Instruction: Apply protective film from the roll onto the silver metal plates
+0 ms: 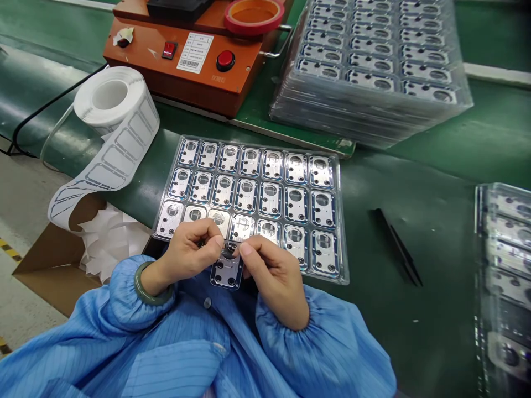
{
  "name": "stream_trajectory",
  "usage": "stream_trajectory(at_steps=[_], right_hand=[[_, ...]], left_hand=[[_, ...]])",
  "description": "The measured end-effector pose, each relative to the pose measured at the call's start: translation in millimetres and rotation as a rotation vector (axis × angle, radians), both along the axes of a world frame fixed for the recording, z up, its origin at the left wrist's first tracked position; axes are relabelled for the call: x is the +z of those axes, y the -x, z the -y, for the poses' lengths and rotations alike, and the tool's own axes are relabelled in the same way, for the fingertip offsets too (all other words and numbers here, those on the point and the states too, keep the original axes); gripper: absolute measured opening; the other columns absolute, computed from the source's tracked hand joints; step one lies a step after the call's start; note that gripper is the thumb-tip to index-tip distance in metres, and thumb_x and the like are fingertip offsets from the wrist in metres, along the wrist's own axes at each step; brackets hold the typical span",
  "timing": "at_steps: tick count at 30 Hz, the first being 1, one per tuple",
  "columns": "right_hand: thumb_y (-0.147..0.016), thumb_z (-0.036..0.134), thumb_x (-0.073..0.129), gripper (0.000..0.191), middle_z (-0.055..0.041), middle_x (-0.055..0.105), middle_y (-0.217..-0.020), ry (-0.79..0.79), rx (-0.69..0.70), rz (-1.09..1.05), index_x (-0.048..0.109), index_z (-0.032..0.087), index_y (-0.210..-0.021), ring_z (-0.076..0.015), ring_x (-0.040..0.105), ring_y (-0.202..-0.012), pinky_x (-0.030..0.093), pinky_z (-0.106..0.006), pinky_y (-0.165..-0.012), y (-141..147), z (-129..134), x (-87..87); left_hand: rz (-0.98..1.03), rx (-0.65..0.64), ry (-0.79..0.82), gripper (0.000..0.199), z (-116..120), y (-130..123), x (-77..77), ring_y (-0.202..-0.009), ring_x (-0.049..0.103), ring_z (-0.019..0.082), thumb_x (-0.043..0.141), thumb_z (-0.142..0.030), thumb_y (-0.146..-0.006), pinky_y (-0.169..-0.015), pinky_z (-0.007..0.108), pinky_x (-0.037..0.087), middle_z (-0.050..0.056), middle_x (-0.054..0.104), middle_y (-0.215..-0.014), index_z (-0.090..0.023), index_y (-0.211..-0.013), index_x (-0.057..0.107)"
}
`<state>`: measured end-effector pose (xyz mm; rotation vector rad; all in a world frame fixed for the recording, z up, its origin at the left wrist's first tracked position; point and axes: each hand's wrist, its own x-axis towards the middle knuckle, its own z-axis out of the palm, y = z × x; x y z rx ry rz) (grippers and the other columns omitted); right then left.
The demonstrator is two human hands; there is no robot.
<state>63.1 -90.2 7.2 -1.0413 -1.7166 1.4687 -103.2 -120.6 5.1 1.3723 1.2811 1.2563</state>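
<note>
On a green bench mat (415, 193), beside a clear plastic tray (342, 221) of glossy silver plates, the left hand (188, 249) and right hand (271, 279) are pinching a flat, rectangular metal plate (226, 275) with round holes at its top edge, just off the tray's front edge.

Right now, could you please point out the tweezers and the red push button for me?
Black tweezers (396, 250), head view, on the middle of one arm.
Red push button (225, 60), head view, on its round cap.
</note>
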Motion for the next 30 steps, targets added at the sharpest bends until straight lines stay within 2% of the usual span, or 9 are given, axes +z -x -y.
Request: stream_trajectory(at_steps=[3,8,10,17,25,30], right_hand=[[-0.091,0.037,0.048,0.03,0.0022,0.053,-0.058,0.01,-0.007,-0.011,0.059,0.019,-0.07,-0.0107,0.048,-0.053,0.039,-0.023,-0.05,1.1,-0.8,1.7],[-0.091,0.036,0.049,0.03,0.0014,0.054,-0.059,0.009,0.032,-0.024,0.056,0.019,-0.068,-0.0107,0.047,-0.052,0.039,-0.024,-0.052,4.3,-2.0,3.4],[-0.09,0.034,0.049,0.027,0.0013,0.055,-0.059,0.015,0.053,-0.028,0.056,0.019,-0.069,-0.0109,0.048,-0.052,0.039,-0.024,-0.051,4.5,-2.0,3.7],[-0.086,0.027,0.05,0.016,0.0007,0.055,-0.061,0.03,0.081,-0.049,0.057,0.018,-0.073,-0.011,0.049,-0.053,0.039,-0.024,-0.05,3.1,-1.0,4.9],[-0.08,0.021,0.048,0.012,0.0027,0.051,-0.057,-0.01,0.048,0.05,0.053,0.019,-0.07,-0.01,0.046,-0.051,0.038,-0.023,-0.05,6.3,-0.3,3.8],[-0.085,0.026,0.049,0.014,0.0013,0.055,-0.061,0.013,-0.008,-0.002,0.058,0.019,-0.078,-0.0107,0.049,-0.052,0.041,-0.024,-0.051,6.1,2.2,3.1]], left_hand=[[0.033,0.05,0.005,0.025,-0.9,-1.3,-0.5,-0.037,0.041,0.004,0.056,-0.027,-0.084,-0.036,0.015,0.033,-0.006,0.046,-0.046,-0.016,-0.062,0.05],[0.18,0.323,0.026,0.025,-3.3,-5.0,-5.8,-0.033,0.044,0.004,0.057,-0.035,-0.087,-0.032,0.013,0.033,-0.007,0.05,-0.046,-0.017,-0.069,0.055],[0.204,0.38,0.018,0.024,-4.4,-6.2,-8.0,-0.032,0.044,0.004,0.057,-0.036,-0.087,-0.031,0.012,0.033,-0.007,0.049,-0.044,-0.017,-0.071,0.057],[0.191,0.432,0.007,0.024,-6.4,-7.9,-8.8,-0.034,0.045,0.004,0.058,-0.036,-0.087,-0.031,0.011,0.036,-0.007,0.049,-0.047,-0.018,-0.072,0.057],[0.102,0.456,-0.025,0.025,-6.8,-11.0,-9.7,-0.036,0.046,0.003,0.056,-0.037,-0.088,-0.033,0.012,0.036,-0.007,0.049,-0.05,-0.017,-0.074,0.056],[0.04,0.515,0.014,0.024,-4.8,-5.4,2.3,-0.038,0.046,0.004,0.053,-0.038,-0.09,-0.035,0.013,0.035,-0.007,0.05,-0.053,-0.018,-0.078,0.056]])
